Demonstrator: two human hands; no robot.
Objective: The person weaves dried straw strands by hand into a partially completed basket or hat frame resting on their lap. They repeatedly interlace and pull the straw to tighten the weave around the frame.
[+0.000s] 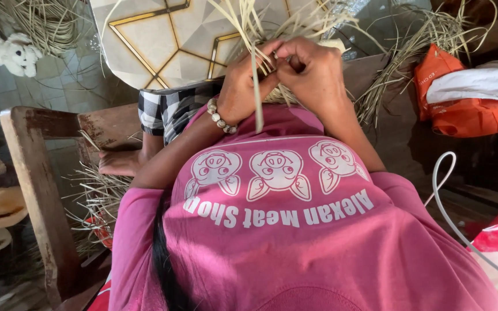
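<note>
My left hand (pixel 243 86), with a bead bracelet at the wrist, and my right hand (pixel 313 72) meet above my lap, both pinching pale dried straw strips (pixel 257 92). One strip hangs down between the hands over my pink shirt. More strips (pixel 249 23) fan upward from the hands, and a woven piece (pixel 286 95) shows partly under them, mostly hidden by my fingers.
A wooden chair frame (pixel 33 173) stands at the left, with loose straw (pixel 102 198) beside my bare foot. A pale panel with gold lines (pixel 162 40) lies ahead. An orange bag (pixel 462 109), a white cable (pixel 445 196) and a white soft toy (pixel 8 52) lie around.
</note>
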